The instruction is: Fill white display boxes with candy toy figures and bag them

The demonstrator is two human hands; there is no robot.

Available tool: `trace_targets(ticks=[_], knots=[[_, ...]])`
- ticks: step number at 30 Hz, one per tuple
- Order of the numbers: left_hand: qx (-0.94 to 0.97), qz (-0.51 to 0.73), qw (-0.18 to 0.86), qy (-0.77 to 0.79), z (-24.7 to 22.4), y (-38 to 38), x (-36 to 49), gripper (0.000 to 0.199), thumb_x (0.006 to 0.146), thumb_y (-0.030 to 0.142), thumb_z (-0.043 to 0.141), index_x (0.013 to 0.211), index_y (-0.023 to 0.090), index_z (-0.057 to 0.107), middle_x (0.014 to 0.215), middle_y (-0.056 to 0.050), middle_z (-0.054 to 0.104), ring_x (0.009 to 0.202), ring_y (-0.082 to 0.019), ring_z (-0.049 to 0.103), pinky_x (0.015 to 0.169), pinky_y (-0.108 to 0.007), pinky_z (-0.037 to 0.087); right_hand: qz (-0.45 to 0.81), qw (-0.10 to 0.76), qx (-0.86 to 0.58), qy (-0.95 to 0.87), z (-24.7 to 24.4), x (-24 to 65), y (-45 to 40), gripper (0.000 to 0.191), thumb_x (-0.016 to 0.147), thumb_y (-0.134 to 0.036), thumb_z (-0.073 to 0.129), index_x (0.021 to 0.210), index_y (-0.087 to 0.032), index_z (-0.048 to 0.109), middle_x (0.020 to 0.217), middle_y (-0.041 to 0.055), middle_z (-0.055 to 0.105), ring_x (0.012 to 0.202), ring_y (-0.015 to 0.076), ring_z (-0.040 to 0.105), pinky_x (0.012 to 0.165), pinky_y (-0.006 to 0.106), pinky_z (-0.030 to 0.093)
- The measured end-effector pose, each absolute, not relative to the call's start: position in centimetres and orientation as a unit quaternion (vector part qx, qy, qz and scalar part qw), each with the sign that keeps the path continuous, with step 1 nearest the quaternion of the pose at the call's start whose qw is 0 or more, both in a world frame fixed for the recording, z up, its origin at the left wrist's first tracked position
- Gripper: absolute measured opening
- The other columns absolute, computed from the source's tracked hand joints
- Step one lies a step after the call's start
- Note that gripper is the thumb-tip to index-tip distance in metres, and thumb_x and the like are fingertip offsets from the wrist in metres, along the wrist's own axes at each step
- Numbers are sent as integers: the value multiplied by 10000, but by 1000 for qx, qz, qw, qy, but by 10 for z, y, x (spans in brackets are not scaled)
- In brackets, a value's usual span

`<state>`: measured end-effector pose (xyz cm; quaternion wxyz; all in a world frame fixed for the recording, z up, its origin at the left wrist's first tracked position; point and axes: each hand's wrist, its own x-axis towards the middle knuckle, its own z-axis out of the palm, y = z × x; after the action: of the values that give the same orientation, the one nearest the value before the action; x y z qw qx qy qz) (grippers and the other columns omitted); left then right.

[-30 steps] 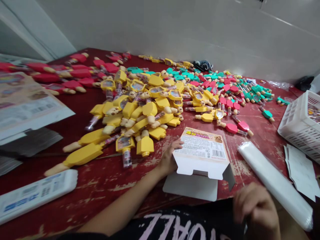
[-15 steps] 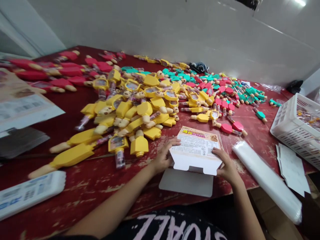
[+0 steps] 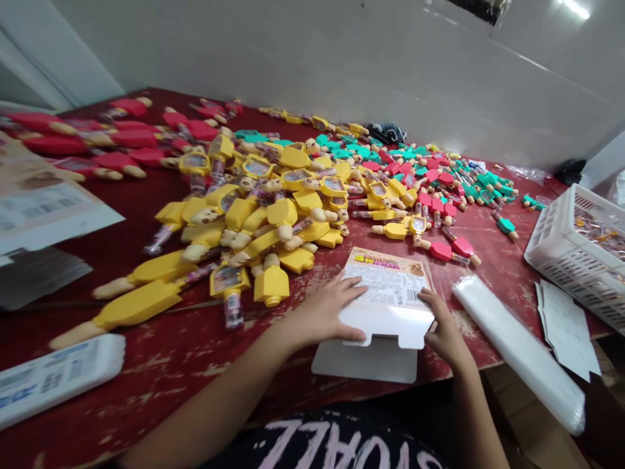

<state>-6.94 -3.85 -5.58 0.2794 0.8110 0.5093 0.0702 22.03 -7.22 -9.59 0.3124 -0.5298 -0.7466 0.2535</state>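
A small printed cardboard box (image 3: pixel 385 286) lies flat before me, its text side up and its front end unclosed. One white flap hangs at the front edge, and a wide white flap (image 3: pixel 366 361) sticks out below it towards me. My left hand (image 3: pixel 332 309) is spread over the box's left side, fingers stretched on the printed face and thumb at the front flap. On the right, my right hand (image 3: pixel 442 326) grips the box's side, fingers on the top edge and thumb lower at the front corner. The inside of the box is hidden.
Behind the box lies a heap of yellow toys (image 3: pixel 283 212), with red toys (image 3: pixel 131 137) and green toys (image 3: pixel 488 182) around it. A plastic bag stack (image 3: pixel 517 352) and a white basket (image 3: pixel 551 228) are to the right. A white packet (image 3: pixel 63 374) and cardboard (image 3: pixel 49 202) are to the left.
My left hand has moved from the box's left edge onto its top and front flap, fingers now spread. My right hand stays at the right side, almost unmoved.
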Motion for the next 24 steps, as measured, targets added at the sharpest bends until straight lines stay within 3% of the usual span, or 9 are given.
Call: trace_targets(ticks=[3, 6, 11, 18, 20, 24], knots=[[816, 129, 152, 542, -78, -42, -59, 803, 639, 449, 805, 1346, 220, 499, 1412, -116, 475, 1352, -391, 346, 1073, -552, 351, 316, 234, -524, -756, -73, 227, -76, 775, 658, -165, 675, 1372, -231, 381, 1501, 133, 322, 1400, 257, 309, 1125, 446, 323], [810, 233, 57, 534, -104, -42, -56, 573, 692, 331, 790, 1225, 216, 614, 1254, -90, 621, 1217, -342, 528, 988, -461, 467, 300, 189, -542, -762, -62, 216, -76, 857, 602, -256, 789, 1362, -231, 393, 1473, 134, 362, 1368, 282, 361, 1089, 437, 375], [808, 307, 6, 503, -120, -31, -59, 382, 769, 366, 718, 1119, 218, 675, 1149, -81, 680, 1088, -334, 620, 886, -460, 515, 119, 211, -678, -694, -78, 186, -67, 487, 697, -324, 766, 1131, -203, 581, 1237, 133, 584, 1025, 304, 637, 799, 423, 541], [812, 330, 17, 481, -113, -27, -58, 453, 801, 525, 635, 1127, 210, 649, 1152, -101, 676, 1103, -321, 608, 914, -451, 507, 27, 269, -670, -691, -107, 186, -63, 363, 755, -461, 705, 1008, -209, 640, 1134, 118, 656, 889, 265, 670, 631, 329, 508], [785, 393, 29, 478, -103, -35, -60, 516, 815, 559, 598, 1197, 212, 587, 1222, -116, 626, 1145, -308, 577, 957, -453, 488, 20, 309, -670, -675, -105, 189, -66, 394, 742, -519, 697, 968, -200, 648, 1063, 116, 677, 859, 262, 668, 639, 330, 500], [645, 597, 112, 465, -76, -58, -63, 665, 795, 565, 626, 1336, 253, 396, 1331, -124, 468, 1227, -277, 490, 1044, -448, 429, 45, 471, -686, -552, -84, 195, -81, 510, 639, -612, 734, 905, -185, 646, 907, 90, 693, 832, 261, 651, 694, 351, 506]])
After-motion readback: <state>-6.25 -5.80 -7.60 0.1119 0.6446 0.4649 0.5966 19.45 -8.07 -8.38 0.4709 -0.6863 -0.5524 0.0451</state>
